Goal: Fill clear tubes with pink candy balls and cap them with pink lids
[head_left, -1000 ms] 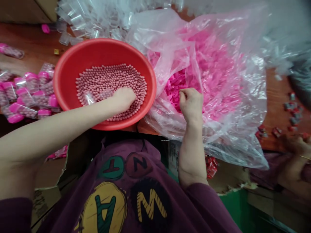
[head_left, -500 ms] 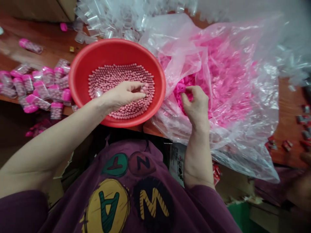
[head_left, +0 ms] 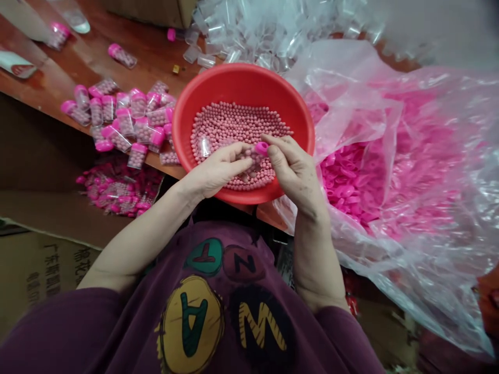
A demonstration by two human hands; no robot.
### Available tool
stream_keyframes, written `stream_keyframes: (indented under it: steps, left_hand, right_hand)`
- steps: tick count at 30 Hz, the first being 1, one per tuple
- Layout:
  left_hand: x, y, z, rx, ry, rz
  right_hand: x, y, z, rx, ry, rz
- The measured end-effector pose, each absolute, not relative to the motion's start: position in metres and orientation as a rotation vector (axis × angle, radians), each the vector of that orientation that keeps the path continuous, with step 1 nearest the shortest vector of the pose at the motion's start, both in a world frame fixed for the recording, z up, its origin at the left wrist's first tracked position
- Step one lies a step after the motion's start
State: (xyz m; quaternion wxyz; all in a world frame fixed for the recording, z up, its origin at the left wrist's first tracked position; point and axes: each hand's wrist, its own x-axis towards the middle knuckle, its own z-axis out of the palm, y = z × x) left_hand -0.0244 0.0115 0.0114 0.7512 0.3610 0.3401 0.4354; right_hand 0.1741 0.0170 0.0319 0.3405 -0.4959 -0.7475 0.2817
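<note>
A red basin (head_left: 244, 78) holds a layer of small pink beads (head_left: 234, 122). Over it, my left hand (head_left: 220, 169) is closed around a clear bottle (head_left: 248, 155) with beads inside, mostly covered by my fingers. My right hand (head_left: 294, 169) pinches a bright pink cap (head_left: 261, 149) at the mouth of that bottle; whether the cap is seated I cannot tell. Another clear container (head_left: 204, 146) lies on the beads at the basin's left. Right of the basin, a clear plastic bag (head_left: 421, 275) lies open with many loose pink caps (head_left: 346, 182) in it.
Capped bead bottles (head_left: 125, 122) are heaped left of the basin, and more fill a box (head_left: 117, 192) below the table edge. Empty clear bottles (head_left: 249, 31) are piled behind the basin. A cardboard box (head_left: 152, 13) stands at the back left.
My right hand has moved left from the bag of caps to the bottle, bringing a pink cap. My left hand still holds the bottle over the basin. The view has shifted left.
</note>
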Motion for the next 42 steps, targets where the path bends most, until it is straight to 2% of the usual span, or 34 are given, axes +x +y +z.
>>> stream_keyframes:
  steps: [9, 23, 42]
  left_hand:
    - [-0.025, 0.013, 0.015, 0.664, 0.893, 0.99]
    - [-0.003, 0.005, 0.02, 0.579, 0.91, 0.973]
    - [-0.004, 0.006, 0.011, 0.801, 0.881, 0.997]
  right_hand:
    - [0.187, 0.022, 0.019, -1.427, -1.999, 0.409]
    - [0.152, 0.011, 0.011, -1.365, -1.849, 0.375]
    - [0.17, 0.013, -0.007, -1.115, -2.025, 0.056]
